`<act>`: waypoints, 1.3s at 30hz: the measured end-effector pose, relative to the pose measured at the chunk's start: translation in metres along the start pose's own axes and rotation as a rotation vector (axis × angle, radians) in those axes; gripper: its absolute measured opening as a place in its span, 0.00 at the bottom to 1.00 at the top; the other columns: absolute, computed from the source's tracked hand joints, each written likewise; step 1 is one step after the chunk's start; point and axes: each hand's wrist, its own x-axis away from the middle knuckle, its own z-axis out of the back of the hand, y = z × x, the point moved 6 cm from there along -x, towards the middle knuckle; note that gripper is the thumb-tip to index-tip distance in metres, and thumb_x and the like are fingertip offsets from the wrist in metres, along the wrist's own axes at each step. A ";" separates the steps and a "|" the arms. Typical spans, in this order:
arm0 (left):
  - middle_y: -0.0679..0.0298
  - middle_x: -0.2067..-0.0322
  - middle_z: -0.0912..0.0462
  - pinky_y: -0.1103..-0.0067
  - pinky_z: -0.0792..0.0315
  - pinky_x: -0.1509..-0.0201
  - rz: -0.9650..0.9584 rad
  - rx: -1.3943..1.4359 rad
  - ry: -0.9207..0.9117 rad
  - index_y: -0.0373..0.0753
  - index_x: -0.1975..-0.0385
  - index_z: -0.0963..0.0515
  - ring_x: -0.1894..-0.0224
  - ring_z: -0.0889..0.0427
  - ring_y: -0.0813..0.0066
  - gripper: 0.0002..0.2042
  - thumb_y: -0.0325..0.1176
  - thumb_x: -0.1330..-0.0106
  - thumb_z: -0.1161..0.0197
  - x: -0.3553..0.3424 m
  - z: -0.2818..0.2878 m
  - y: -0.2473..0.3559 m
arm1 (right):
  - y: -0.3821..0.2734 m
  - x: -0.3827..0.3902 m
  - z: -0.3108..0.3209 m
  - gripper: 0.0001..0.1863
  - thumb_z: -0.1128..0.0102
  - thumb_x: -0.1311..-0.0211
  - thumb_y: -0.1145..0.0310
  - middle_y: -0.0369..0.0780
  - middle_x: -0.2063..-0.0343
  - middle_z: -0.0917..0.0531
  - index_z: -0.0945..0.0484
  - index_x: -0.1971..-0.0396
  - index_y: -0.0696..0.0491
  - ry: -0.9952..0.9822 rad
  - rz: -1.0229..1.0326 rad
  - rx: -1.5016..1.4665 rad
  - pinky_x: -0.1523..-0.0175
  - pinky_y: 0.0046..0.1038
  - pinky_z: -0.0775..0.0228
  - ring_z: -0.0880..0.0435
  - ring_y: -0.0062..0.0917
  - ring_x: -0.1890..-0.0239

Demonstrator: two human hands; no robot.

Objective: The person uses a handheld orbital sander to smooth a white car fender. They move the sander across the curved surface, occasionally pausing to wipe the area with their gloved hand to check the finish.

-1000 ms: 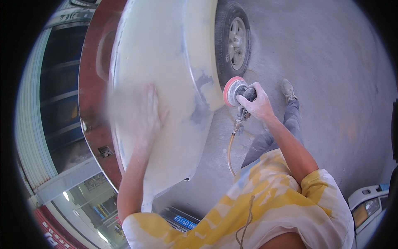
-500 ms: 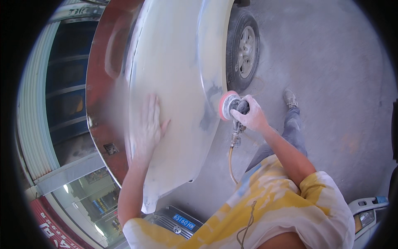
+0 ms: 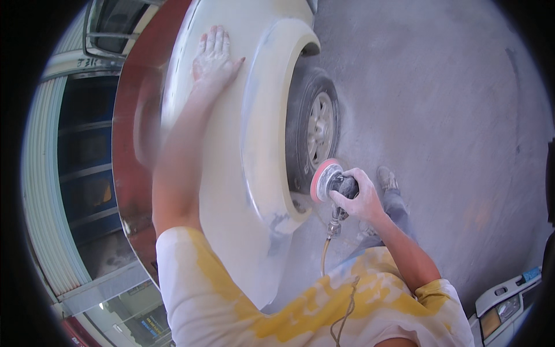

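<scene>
White with dust, lays left hand flat on cream panel, upper left of wheel, with thumb spread from fingers; grips pink-rimmed sander in curled right hand, lower right of wheel.

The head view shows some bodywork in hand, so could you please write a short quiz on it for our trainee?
1. True or false: the left hand lies palm down on the cream fender.

2. What colour is the rim of the disc on the disc sander?
A) green
B) pink
C) black

3. Fill in the blank: the person's ____ hand grips the disc sander, from which a tan hose leads down.

Key:
1. True.
2. B, pink.
3. Right; the right hand grips it.
</scene>
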 end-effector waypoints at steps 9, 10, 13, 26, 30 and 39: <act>0.51 0.25 0.44 0.63 0.59 0.19 -0.284 0.156 -0.012 0.29 0.29 0.39 0.21 0.52 0.60 0.38 0.57 0.28 0.52 0.171 0.014 0.078 | -0.002 0.007 0.002 0.23 0.23 0.53 0.62 0.45 0.65 0.20 0.24 0.60 0.56 0.032 -0.027 -0.096 0.52 0.36 0.26 0.18 0.36 0.60; 0.51 0.26 0.44 0.63 0.59 0.19 -0.308 0.227 0.046 0.29 0.30 0.39 0.21 0.52 0.60 0.38 0.57 0.28 0.51 0.209 0.024 0.088 | 0.000 0.006 0.003 0.23 0.23 0.53 0.63 0.45 0.65 0.19 0.24 0.60 0.56 0.039 -0.028 -0.106 0.53 0.36 0.26 0.18 0.36 0.60; 0.52 0.24 0.47 0.63 0.60 0.19 -0.433 0.152 -0.209 0.29 0.28 0.41 0.21 0.53 0.59 0.41 0.60 0.30 0.53 0.324 0.040 0.123 | -0.001 0.007 0.003 0.23 0.24 0.50 0.62 0.42 0.67 0.18 0.24 0.58 0.55 0.026 0.020 -0.161 0.54 0.32 0.25 0.18 0.27 0.63; 0.52 0.26 0.42 0.64 0.56 0.20 -0.328 0.418 -0.098 0.28 0.33 0.34 0.22 0.51 0.60 0.38 0.55 0.32 0.44 0.316 0.072 0.116 | 0.010 0.002 0.001 0.22 0.24 0.47 0.61 0.37 0.67 0.19 0.23 0.58 0.56 -0.037 -0.047 -0.347 0.53 0.27 0.26 0.21 0.19 0.62; 0.52 0.26 0.42 0.64 0.55 0.20 -0.204 0.308 0.093 0.29 0.31 0.37 0.22 0.50 0.59 0.39 0.57 0.31 0.46 0.204 0.093 0.073 | 0.005 0.003 0.004 0.20 0.26 0.46 0.64 0.37 0.66 0.18 0.23 0.57 0.56 -0.038 -0.055 -0.339 0.54 0.27 0.26 0.20 0.19 0.63; 0.50 0.27 0.41 0.63 0.53 0.21 -0.078 0.364 0.207 0.28 0.32 0.36 0.23 0.47 0.56 0.40 0.57 0.33 0.41 0.206 0.102 0.065 | 0.004 0.004 0.004 0.21 0.26 0.46 0.62 0.36 0.70 0.19 0.24 0.58 0.56 -0.023 -0.083 -0.347 0.57 0.27 0.25 0.20 0.19 0.66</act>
